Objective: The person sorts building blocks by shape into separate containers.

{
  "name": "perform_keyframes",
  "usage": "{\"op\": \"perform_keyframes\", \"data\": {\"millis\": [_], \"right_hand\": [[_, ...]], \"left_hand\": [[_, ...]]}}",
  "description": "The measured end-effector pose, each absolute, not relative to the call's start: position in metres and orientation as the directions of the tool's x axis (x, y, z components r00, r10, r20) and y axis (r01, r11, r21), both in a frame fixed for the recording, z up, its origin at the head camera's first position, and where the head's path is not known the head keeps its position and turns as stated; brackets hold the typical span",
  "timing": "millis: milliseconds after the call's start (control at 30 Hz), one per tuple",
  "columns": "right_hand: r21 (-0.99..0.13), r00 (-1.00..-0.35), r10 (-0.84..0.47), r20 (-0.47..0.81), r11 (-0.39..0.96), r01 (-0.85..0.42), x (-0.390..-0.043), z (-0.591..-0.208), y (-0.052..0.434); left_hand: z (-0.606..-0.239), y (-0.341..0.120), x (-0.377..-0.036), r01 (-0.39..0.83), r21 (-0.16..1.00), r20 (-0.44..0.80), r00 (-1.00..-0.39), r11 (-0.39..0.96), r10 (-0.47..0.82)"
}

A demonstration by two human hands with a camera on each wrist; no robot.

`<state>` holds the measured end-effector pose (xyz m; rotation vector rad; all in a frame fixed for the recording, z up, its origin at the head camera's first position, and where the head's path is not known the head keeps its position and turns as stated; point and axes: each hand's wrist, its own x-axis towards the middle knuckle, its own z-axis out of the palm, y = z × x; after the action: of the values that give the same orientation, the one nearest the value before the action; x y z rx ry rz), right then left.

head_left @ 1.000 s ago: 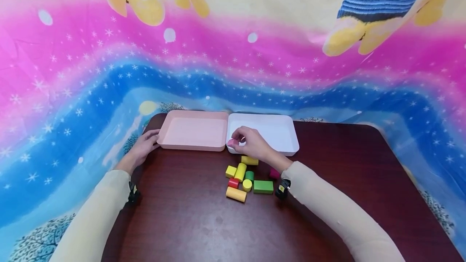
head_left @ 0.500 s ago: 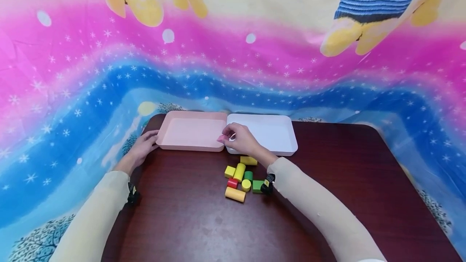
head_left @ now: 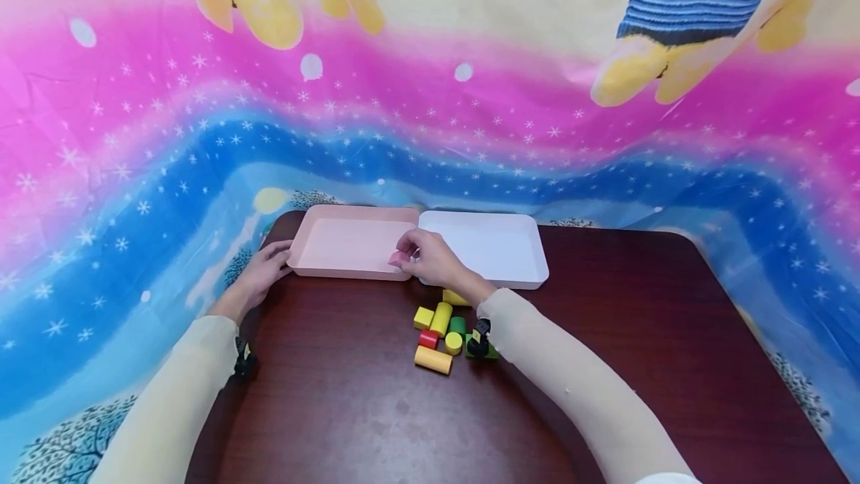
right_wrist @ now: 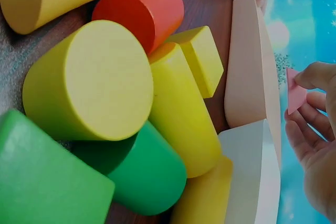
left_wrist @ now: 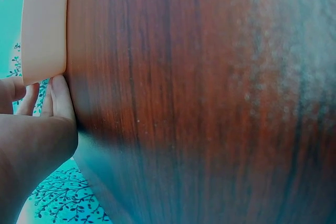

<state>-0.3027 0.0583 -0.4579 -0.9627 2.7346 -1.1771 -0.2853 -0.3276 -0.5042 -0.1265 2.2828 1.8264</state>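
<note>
Head view: right hand point(head_left: 433, 264) pinches pink block point(head_left: 398, 258) over pink tray point(head_left: 349, 247) corner; left hand point(head_left: 263, 275), fingers straight, steadies tray edge.

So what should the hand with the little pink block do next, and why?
Probably lower and release it. The right hand pinches the pink block just over the pink tray near its right edge, while the left hand rests on the tray's left side.
</note>
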Motion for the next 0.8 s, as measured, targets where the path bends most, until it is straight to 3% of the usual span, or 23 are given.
{"op": "perform_keyframes", "data": {"millis": [233, 800], "right_hand": [[-0.645, -0.812, -0.559, 0.168, 0.561, -0.519, -0.302, -0.458, 0.053], [-0.6, -0.78, -0.6, 0.176, 0.563, -0.568, -0.299, -0.469, 0.055]], "left_hand": [[-0.505, -0.328, -0.285, -0.203, 0.953, -0.223, -0.973, 0.223, 0.067], [-0.504, -0.326, -0.284, -0.193, 0.954, -0.212, -0.975, 0.23, 0.062]]}}
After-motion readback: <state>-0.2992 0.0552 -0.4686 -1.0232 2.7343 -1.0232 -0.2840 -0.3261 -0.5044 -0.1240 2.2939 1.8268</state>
